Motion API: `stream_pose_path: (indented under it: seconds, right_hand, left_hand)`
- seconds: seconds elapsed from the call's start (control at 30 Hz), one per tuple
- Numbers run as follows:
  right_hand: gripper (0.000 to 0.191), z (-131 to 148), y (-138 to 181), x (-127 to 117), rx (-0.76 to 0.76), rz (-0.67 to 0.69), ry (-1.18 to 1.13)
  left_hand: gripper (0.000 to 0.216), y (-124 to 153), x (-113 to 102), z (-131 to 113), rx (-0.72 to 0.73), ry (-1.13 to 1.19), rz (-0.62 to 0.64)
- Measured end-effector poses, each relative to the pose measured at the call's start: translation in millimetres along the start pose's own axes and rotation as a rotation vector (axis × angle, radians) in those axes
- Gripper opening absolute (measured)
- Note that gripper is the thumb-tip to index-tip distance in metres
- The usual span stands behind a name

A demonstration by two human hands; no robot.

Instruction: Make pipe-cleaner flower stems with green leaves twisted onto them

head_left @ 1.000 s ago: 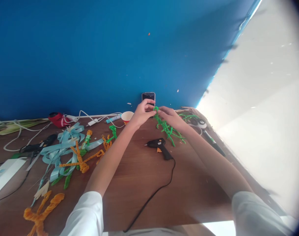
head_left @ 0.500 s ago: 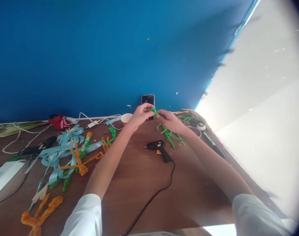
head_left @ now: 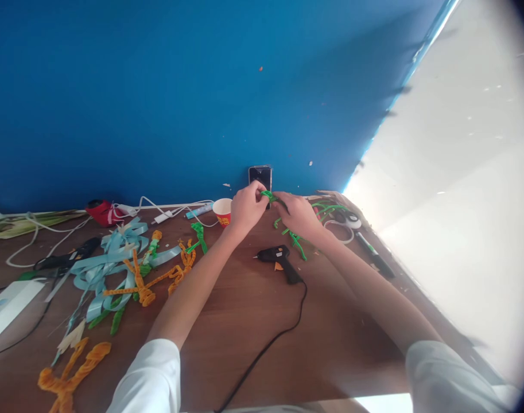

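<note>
My left hand (head_left: 247, 209) and my right hand (head_left: 298, 215) meet above the far edge of the wooden table (head_left: 240, 338), pinching a twisted green pipe cleaner (head_left: 270, 196) between them. Its looser strands (head_left: 295, 242) hang below my right hand, resting near the table. A black hot glue gun (head_left: 279, 258) lies on its side just below my hands, with its black cord (head_left: 266, 350) trailing towards me. Part of the pipe cleaner is hidden by my fingers.
A phone (head_left: 260, 176) leans on the blue wall (head_left: 158, 97) behind my hands, beside a paper cup (head_left: 222, 211). Pale blue ribbons (head_left: 111, 258) and orange pipe cleaner figures (head_left: 136, 284) lie left. White cables (head_left: 167, 209), a marker (head_left: 376, 256) and a power strip (head_left: 10, 304) are nearby.
My hands have drawn slightly closer, and the green strands have shifted as the twisted top turns between my fingers. The pipe cleaner now sits more hidden behind my right hand.
</note>
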State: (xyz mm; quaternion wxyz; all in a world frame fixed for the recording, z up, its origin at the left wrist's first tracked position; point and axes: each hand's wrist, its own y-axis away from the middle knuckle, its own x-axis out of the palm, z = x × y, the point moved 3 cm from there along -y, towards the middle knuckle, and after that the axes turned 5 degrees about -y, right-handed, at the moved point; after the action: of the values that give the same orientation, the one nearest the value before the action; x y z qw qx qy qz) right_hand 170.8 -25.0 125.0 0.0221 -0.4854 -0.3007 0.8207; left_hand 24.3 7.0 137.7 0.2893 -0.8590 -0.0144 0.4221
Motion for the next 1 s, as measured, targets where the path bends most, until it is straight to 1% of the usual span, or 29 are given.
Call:
stream_pose_path:
  seconds: [0.1,0.17,0.23,0.33,0.53,0.6,0.7,0.83,0.93,1.0]
  right_hand:
    - [0.035,5,1,3,0.033,-0.030,0.034]
    - [0.034,8,1,4,0.043,-0.049,0.060]
    - [0.032,10,2,3,0.038,-0.054,0.063]
    - [0.032,9,1,-1,0.001,-0.037,-0.002]
    - [0.031,2,-4,-20,-0.058,-0.053,-0.170]
    - [0.032,3,-5,-28,-0.065,-0.033,-0.224]
    - [0.034,4,-6,-36,-0.082,0.047,-0.278]
    - [0.033,5,-5,-41,-0.130,0.122,-0.261]
    - [0.032,4,-3,-39,-0.131,0.123,-0.162]
    - [0.032,5,-1,-37,-0.142,0.089,-0.012]
  left_hand:
    - [0.011,3,1,-1,-0.026,-0.058,-0.064]
    - [0.014,3,-1,-1,-0.006,-0.067,-0.074]
    - [0.016,1,-4,-2,0.068,-0.037,-0.038]
    - [0.016,-4,-12,-3,0.188,0.075,0.024]
    - [0.018,-7,-27,-10,0.280,0.242,0.131]
    - [0.019,-7,-30,-12,0.297,0.277,0.145]
    - [0.018,-6,-31,-15,0.292,0.315,0.168]
    - [0.017,-6,-28,-15,0.241,0.383,0.223]
    - [0.018,-6,-24,-12,0.190,0.437,0.254]
    - [0.019,-7,-21,-9,0.148,0.458,0.222]
